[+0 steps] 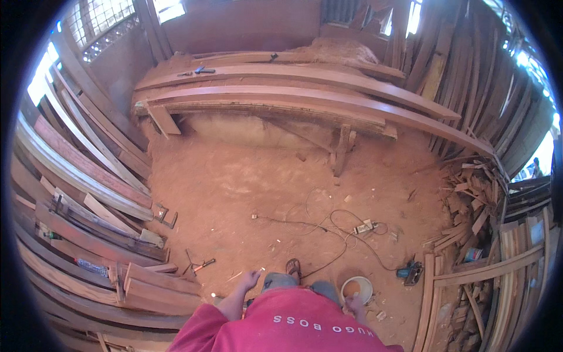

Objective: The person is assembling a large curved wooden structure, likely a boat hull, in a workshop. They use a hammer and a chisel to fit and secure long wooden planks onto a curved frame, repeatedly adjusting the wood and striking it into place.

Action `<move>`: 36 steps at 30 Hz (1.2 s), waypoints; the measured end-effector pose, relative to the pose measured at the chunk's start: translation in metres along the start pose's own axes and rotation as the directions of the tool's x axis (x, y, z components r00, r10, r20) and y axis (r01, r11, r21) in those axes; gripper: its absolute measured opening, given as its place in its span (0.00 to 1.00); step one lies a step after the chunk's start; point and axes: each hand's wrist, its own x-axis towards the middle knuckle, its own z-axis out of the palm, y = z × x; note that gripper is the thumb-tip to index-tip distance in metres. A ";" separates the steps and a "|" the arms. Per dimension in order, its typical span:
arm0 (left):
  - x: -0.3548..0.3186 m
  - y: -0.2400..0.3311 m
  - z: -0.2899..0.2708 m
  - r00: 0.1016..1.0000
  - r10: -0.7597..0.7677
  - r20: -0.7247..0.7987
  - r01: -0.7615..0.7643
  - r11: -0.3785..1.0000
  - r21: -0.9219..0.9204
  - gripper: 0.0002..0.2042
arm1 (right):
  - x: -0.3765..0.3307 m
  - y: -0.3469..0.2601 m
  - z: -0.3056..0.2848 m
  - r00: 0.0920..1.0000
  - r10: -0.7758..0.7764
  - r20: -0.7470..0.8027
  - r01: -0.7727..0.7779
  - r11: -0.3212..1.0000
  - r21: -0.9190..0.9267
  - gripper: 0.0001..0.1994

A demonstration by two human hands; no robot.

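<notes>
Out in front and to the left of my body, my left hand [251, 278] has its fingers drawn together. A tiny pale bit shows at its fingertips, too small to name. My right hand [355, 303] is at the near rim of a white bucket [368, 288], overlapping it. How its fingers lie is hard to see, and whether it grips the rim I cannot tell. Reddish-brown matter shows inside the bucket. On the ground left of my left hand lies a hammer-like tool [205, 264] with an orange-and-black handle. A sandalled foot [293, 268] shows between the hands.
A blue power tool [409, 272] lies right of the bucket, its cord running to an extension socket [365, 227]. Long planks [264, 94] rest on a bench ahead. Stacked boards [88, 234] line the left; timber frames [434, 293] and offcuts [469, 199] lie right.
</notes>
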 end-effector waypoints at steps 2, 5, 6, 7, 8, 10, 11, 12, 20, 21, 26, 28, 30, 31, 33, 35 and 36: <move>0.058 0.069 -0.030 0.998 0.062 0.017 -0.059 0.990 -0.129 0.26 | 0.055 -0.028 -0.029 0.938 -0.069 -0.341 -0.005 0.978 -0.211 0.14; 0.132 0.166 -0.074 0.981 0.190 -0.038 -0.192 0.978 -0.078 0.26 | 0.132 -0.084 -0.069 0.946 0.147 -0.289 0.009 0.879 0.476 0.14; 0.153 0.195 -0.085 0.971 0.231 -0.057 -0.235 0.967 -0.099 0.26 | 0.150 -0.099 -0.082 0.953 0.180 -0.243 -0.035 0.865 0.501 0.14; 0.169 0.219 -0.093 0.960 0.266 -0.088 -0.276 0.954 -0.119 0.26 | 0.168 -0.115 -0.092 0.960 0.200 -0.193 -0.067 0.840 0.539 0.15; 0.185 0.240 -0.098 0.957 0.280 -0.080 -0.289 0.946 -0.144 0.26 | 0.186 -0.129 -0.098 0.959 0.100 -0.264 0.005 0.928 0.372 0.15; 0.218 0.268 -0.104 0.944 0.317 -0.090 -0.329 0.924 -0.196 0.26 | 0.221 -0.147 -0.106 0.938 -0.115 -0.328 0.136 0.990 0.042 0.15; 0.235 0.273 -0.106 0.956 0.287 -0.055 -0.292 0.940 -0.174 0.26 | 0.238 -0.152 -0.109 0.962 -0.117 -0.248 0.139 0.988 0.072 0.15; 0.248 0.273 -0.103 0.964 0.264 -0.026 -0.265 0.953 -0.147 0.26 | 0.255 -0.155 -0.111 0.985 -0.077 -0.155 0.094 0.990 0.104 0.16; 0.305 0.189 -0.090 0.993 -0.107 0.040 0.110 0.990 -0.083 0.26 | 0.443 -0.205 -0.193 0.940 0.173 0.295 -0.150 0.984 -0.101 0.15; 0.303 0.186 -0.096 0.967 -0.247 0.056 0.247 0.969 0.007 0.26 | 0.473 -0.217 -0.210 0.953 0.137 0.269 -0.105 0.986 -0.130 0.14; 0.371 0.264 -0.138 0.918 -0.383 -0.102 0.352 0.906 -0.235 0.27 | 0.651 -0.300 -0.315 0.997 -0.064 0.051 0.073 0.976 -0.207 0.13; 0.413 0.316 -0.154 0.909 -0.343 -0.237 0.253 0.905 -0.342 0.27 | 0.707 -0.344 -0.369 0.964 -0.240 -0.117 0.216 0.959 -0.185 0.12; 0.462 0.372 -0.174 0.923 -0.296 -0.248 0.177 0.895 -0.409 0.26 | 0.752 -0.401 -0.410 0.911 -0.317 -0.264 0.304 0.948 -0.091 0.10; 0.481 0.396 -0.183 0.927 -0.279 -0.251 0.172 0.911 -0.375 0.26 | 0.768 -0.431 -0.427 0.932 -0.238 -0.272 0.268 0.960 0.078 0.10; 0.529 0.444 -0.209 0.949 -0.216 -0.230 0.122 0.923 -0.365 0.24 | 0.787 -0.484 -0.454 0.900 -0.300 -0.315 0.332 0.942 0.053 0.10; 0.574 0.484 -0.237 0.950 -0.088 -0.299 -0.005 0.955 -0.298 0.22 | 0.802 -0.530 -0.468 0.873 -0.347 -0.343 0.370 0.929 0.001 0.11; 0.597 0.503 -0.252 0.934 -0.024 -0.356 -0.048 0.980 -0.192 0.21 | 0.813 -0.551 -0.471 0.856 -0.382 -0.349 0.392 0.919 -0.043 0.13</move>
